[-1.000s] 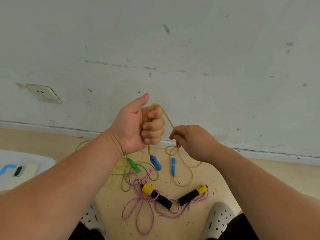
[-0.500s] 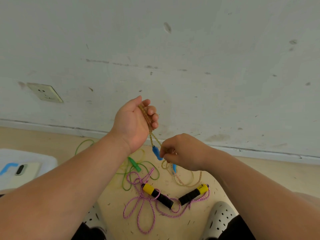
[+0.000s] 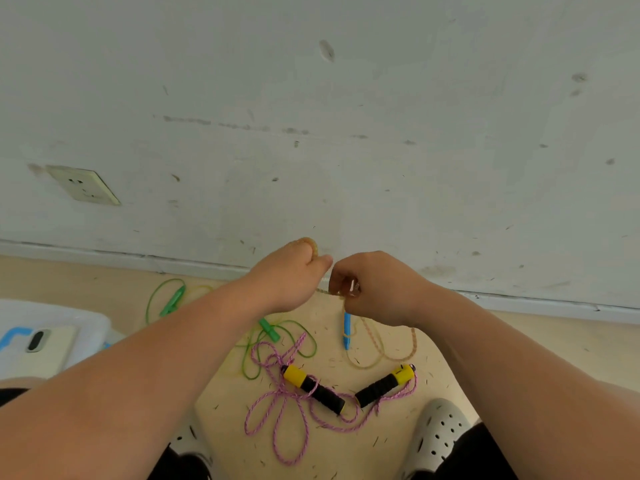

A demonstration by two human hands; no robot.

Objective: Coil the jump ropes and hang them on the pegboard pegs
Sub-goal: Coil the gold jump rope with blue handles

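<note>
My left hand (image 3: 289, 275) grips loops of a tan jump rope (image 3: 379, 344), a bend of it showing above the fist. My right hand (image 3: 375, 289) pinches the same rope just beside it. One blue handle (image 3: 346, 330) of this rope dangles under my right hand, and the slack lies looped on the floor. A pink jump rope (image 3: 284, 410) with black and yellow handles (image 3: 313, 388) lies loose on the floor between my feet. A green jump rope (image 3: 263, 341) with green handles lies to the left. No pegboard is in view.
A scuffed white wall (image 3: 346, 133) with a socket (image 3: 83, 185) rises straight ahead. A white bin lid (image 3: 52, 327) with a phone on it sits at the left. My white perforated shoes (image 3: 440, 434) stand on the tan floor near the pink rope.
Both hands have dropped lower and come together. My left hand has turned over and closed on the tan rope's loops, and my right hand has moved in beside it, still pinching the rope.
</note>
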